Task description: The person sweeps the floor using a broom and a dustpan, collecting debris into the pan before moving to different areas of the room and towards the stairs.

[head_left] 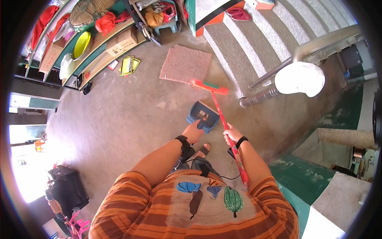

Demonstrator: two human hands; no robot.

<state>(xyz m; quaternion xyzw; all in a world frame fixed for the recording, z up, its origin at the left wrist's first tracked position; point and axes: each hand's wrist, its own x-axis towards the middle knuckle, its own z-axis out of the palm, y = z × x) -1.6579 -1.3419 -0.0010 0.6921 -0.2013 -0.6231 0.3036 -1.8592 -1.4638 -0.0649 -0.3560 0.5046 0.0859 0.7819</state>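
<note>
My left hand (pixel 193 132) grips a blue dustpan (pixel 196 108) by its handle, low over the concrete floor, with a little light-coloured debris in the pan. Wrapped round the red patterned stick of a broom (pixel 220 109) is my right hand (pixel 232 133). The stick slants from beside my right side up to the orange-red broom head (pixel 211 87), which has a green strip along it. That head lies just beyond the dustpan, its left end by the near edge of a pinkish-brown mat (pixel 185 63). Pan and broom head are apart.
Grey steps (pixel 238 51) with a metal handrail (pixel 274 71) rise at the far right; a white cap (pixel 300 78) hangs on the rail post. Shelves (pixel 103 44) with boxes and bags line the far left. Yellow-edged papers (pixel 128 65) lie on the floor. A black case (pixel 67 187) stands left.
</note>
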